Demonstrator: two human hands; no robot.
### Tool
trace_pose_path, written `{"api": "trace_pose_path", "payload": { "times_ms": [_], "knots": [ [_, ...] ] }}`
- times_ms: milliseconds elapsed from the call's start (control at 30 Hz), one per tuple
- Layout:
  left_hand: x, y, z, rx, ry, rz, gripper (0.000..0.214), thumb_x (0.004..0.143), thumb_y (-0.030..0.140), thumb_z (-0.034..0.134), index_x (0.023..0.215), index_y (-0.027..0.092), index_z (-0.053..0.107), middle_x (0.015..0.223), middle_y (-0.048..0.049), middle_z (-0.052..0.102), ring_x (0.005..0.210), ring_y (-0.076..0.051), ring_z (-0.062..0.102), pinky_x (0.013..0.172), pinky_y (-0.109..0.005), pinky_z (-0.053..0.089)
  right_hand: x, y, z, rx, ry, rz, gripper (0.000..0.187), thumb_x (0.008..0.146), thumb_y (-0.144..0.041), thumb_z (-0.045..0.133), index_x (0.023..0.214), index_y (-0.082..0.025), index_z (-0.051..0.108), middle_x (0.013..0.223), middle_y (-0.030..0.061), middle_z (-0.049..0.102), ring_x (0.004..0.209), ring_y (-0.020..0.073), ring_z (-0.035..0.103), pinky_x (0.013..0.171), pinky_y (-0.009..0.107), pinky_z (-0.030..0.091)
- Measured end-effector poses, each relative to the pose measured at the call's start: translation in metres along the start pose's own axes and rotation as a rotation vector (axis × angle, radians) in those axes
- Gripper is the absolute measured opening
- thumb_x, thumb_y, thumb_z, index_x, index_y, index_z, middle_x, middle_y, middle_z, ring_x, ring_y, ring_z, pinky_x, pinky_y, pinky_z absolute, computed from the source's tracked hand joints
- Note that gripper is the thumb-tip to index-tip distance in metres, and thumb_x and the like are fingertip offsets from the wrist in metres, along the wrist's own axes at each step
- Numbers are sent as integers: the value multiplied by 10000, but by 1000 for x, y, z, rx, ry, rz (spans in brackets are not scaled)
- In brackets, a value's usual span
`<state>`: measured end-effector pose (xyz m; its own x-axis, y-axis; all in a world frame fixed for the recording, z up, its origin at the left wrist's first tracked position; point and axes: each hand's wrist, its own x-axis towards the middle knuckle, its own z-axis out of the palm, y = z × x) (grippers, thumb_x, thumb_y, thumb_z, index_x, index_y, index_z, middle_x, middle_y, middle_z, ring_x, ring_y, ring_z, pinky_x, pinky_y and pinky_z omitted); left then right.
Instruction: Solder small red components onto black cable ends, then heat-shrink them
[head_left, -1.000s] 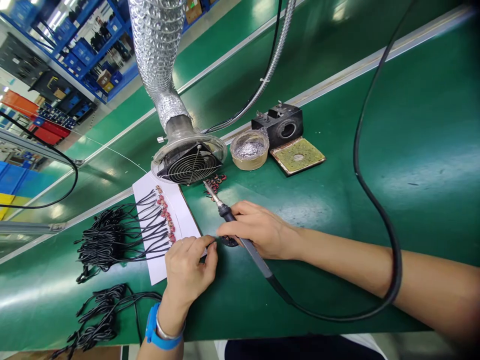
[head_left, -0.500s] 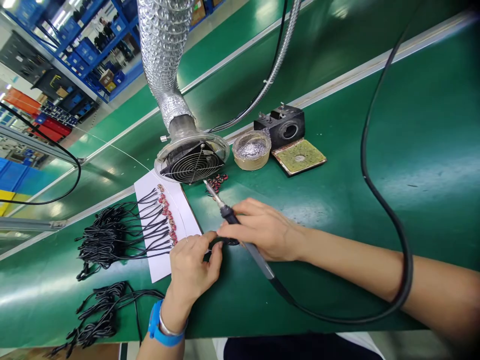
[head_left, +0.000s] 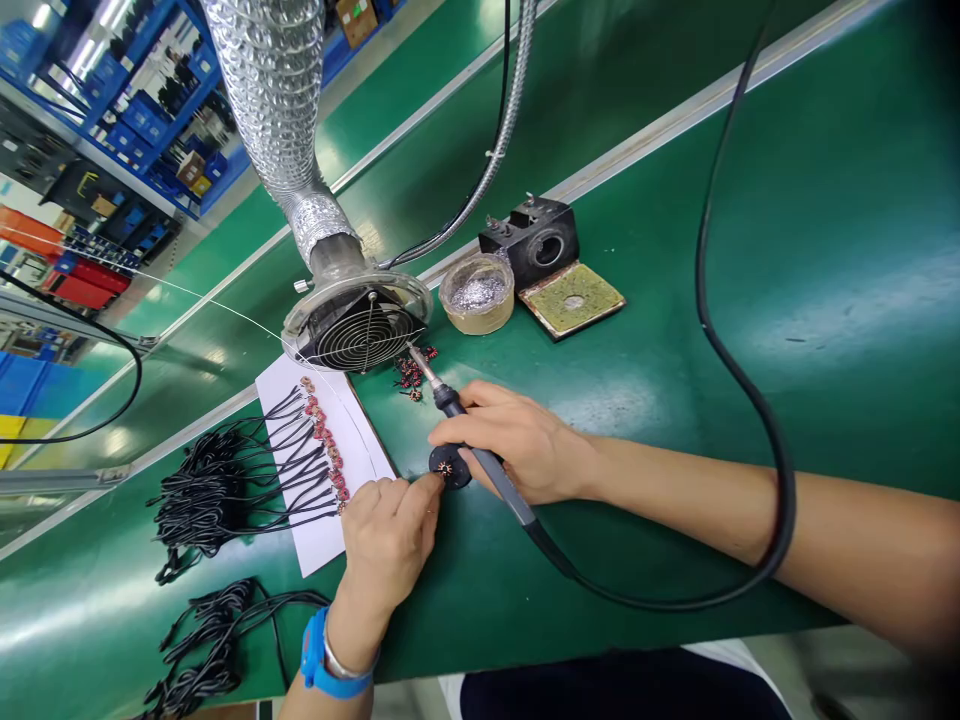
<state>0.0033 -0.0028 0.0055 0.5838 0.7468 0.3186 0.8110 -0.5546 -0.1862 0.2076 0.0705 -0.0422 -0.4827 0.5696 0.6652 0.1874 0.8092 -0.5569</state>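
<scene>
My right hand [head_left: 517,445] is closed around the black handle of a soldering iron [head_left: 457,420], its metal tip pointing up-left toward a fume fan [head_left: 360,325]. My left hand [head_left: 386,535], with a blue wristband, has its fingers curled and its fingertips pinch at a small round black part with a copper coil [head_left: 448,467] on the green mat. The part lies between both hands, under the iron's handle. A white sheet [head_left: 319,470] to the left carries a row of small red coils with black leads [head_left: 262,465].
A foil duct [head_left: 277,110] rises from the fan. A tin of solder dross [head_left: 476,292], a black iron stand [head_left: 532,240] and a yellow sponge [head_left: 574,298] sit behind. A loose coil pile [head_left: 411,372] lies by the fan. The iron's black cable [head_left: 735,360] loops right. More black leads [head_left: 206,640] lie lower left.
The small round coil part, earlier hidden under my fingers, now shows between both hands. My left fingertips have moved right onto it. The view has shifted slightly.
</scene>
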Motion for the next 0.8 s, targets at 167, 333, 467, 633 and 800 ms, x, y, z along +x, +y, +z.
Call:
{"api": "trace_pose_path", "payload": {
  "times_ms": [167,333,467,633,800],
  "knots": [
    [2,-6,-3,58,-31,101,151,899,114,572,943,198,691,531,20,503,524,-159,437,539,-326,289,0,-3,1,34,-29,-10,252,839,-111,470,1046,-148,609,775,68,617,766,203,426,653,308,421],
    [3,-10,-12,0,-69,46,140,916,142,563,946,201,687,546,23,539,523,-148,472,536,-315,315,1,-4,5,61,-55,-6,226,874,-121,467,1054,-156,599,783,65,635,775,198,425,660,299,429],
    [-4,-20,-23,-101,-18,-103,140,896,126,590,974,196,682,613,13,628,558,-128,554,554,-276,377,1,-5,7,53,-47,-29,203,908,-148,462,1053,-171,602,752,50,636,747,191,418,653,293,424],
    [-29,-31,-52,-225,226,-504,157,863,178,647,1002,222,706,769,10,703,551,-92,572,555,-223,432,0,-6,8,-39,-26,-104,183,934,-151,465,1033,-174,617,679,30,609,759,188,455,683,289,417],
    [-69,-42,-93,-185,323,-852,181,911,261,581,1017,207,718,547,66,511,409,-62,355,429,-209,294,0,-11,3,-224,-132,-245,274,929,-79,420,1046,-198,637,641,27,587,805,207,542,696,314,419]
  ]
}}
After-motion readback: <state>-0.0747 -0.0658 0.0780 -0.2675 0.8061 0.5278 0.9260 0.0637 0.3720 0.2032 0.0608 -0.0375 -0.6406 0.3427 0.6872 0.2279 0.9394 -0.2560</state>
